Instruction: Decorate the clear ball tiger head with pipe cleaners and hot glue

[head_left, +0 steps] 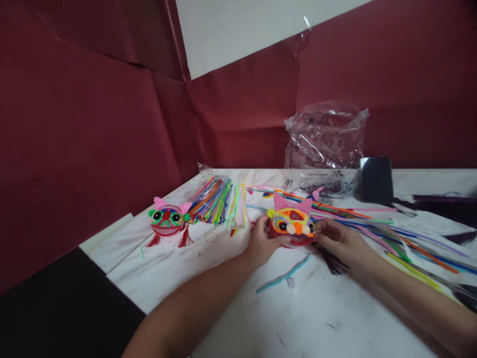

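While the left hand point(263, 241) grasps one edge of a round, orange-and-yellow fuzzy animal face with pointed pink ears point(297, 228), thumb across its lower red rim, the right hand point(341, 243) has its fingertips at the opposite edge; whether they pinch it, I cannot tell. The face is between both hands at the white marbled table point(268, 323), front toward the wearer, ears up, its long axis running sideways, nearly level. Nearer lies a fuzzy blue strip point(283, 276).
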Action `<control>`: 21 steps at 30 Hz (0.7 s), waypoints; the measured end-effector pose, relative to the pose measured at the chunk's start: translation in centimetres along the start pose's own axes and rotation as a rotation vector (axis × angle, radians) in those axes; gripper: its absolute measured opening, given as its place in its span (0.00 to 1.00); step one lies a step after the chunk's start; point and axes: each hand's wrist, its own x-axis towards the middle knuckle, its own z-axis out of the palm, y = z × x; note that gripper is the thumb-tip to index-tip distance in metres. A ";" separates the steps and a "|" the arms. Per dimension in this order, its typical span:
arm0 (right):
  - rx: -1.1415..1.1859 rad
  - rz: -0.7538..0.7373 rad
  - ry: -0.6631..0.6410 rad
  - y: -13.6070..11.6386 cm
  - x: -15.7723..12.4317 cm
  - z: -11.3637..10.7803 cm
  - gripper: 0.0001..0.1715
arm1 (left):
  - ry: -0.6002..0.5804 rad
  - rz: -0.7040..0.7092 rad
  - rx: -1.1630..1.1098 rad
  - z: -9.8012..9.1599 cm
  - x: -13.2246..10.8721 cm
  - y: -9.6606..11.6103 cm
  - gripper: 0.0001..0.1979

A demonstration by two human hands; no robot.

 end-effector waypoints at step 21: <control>-0.010 -0.021 -0.001 0.9 0.4 0.7 0.04 | 0.368 -0.044 0.687 -10.0 8.4 3.9 0.16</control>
